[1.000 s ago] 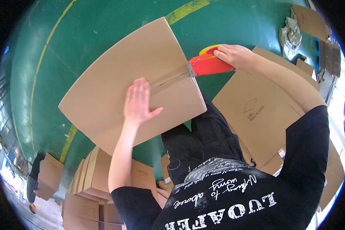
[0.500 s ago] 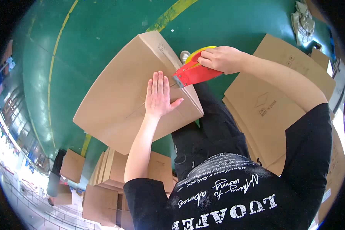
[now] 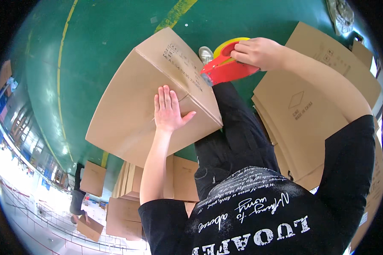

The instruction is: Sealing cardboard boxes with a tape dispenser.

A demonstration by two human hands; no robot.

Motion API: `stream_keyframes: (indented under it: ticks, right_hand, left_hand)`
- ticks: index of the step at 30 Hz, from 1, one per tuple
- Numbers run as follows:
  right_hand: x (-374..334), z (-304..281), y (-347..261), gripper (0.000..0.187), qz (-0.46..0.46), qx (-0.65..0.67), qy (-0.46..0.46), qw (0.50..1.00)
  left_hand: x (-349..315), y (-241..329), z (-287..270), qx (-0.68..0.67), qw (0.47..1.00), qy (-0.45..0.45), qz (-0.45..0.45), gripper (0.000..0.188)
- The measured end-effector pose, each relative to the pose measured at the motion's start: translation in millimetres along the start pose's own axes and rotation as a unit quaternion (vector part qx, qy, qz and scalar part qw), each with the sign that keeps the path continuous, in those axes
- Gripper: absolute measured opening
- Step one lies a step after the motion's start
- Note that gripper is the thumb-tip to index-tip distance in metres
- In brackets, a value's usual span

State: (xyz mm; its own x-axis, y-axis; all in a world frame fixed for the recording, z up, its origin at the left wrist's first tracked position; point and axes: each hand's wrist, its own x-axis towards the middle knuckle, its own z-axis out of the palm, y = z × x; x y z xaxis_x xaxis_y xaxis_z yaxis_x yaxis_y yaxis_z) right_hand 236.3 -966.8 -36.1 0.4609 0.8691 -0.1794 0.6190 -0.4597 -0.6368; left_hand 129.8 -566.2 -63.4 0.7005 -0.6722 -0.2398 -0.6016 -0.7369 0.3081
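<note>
A large brown cardboard box (image 3: 123,102) stands tilted in front of me, with one printed side turned up toward the right. Flat on its upper face, near the edge, rests my left hand (image 3: 169,110), fingers stretched and thumb spread. My right hand (image 3: 253,53) grips a red tape dispenser (image 3: 232,70) that carries a roll of yellow tape (image 3: 222,47). The dispenser's grey tip hangs over the printed side, just right of the box. Whether a tape strip still links it to the box, I cannot make out.
Flattened cardboard sheets (image 3: 310,102) are stacked at the right. More brown boxes (image 3: 132,182) sit at the lower left, where another person (image 3: 77,199) bends over a carton. Yellow lines cross the green floor (image 3: 102,38). A crumpled grey bag (image 3: 340,17) lies far right.
The tape dispenser has lifted off the box edge, moving up and right with my right hand. The box has turned, showing more of its printed side. My left hand stays flat on it.
</note>
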Motion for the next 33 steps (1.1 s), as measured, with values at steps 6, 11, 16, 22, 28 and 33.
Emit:
stream_keyframes:
  ticks: [6,11,16,22,28,33]
  right_hand:
    - [22.6,19.8,-8.7,0.047,0.025,-0.033,-0.013,0.999]
    - [47.7,29.5,-19.6,0.024,0.027,-0.135,0.010,0.991]
    - [56.1,32.4,-34.9,0.020,0.025,-0.197,0.058,0.978]
    - [59.8,74.1,-35.2,0.029,0.135,-0.438,-0.169,0.872]
    - [-15.8,68.8,10.5,0.018,0.357,-0.082,-0.056,0.929]
    - [-122.0,84.2,-47.2,0.058,0.554,0.075,0.160,0.814]
  left_hand:
    - [-1.4,1.1,-1.5,-0.006,1.000,0.031,-0.005,0.118]
    - [9.4,2.0,-12.1,0.084,0.992,0.051,0.073,0.097]
    - [31.2,-1.2,-29.6,0.161,0.965,0.000,0.209,0.082]
    - [81.2,16.1,-58.9,0.107,0.939,-0.203,0.256,0.088]
    - [117.0,17.3,-73.6,0.133,0.893,-0.390,0.181,0.108]
    - [161.0,45.5,-45.4,0.100,0.859,-0.470,0.176,0.093]
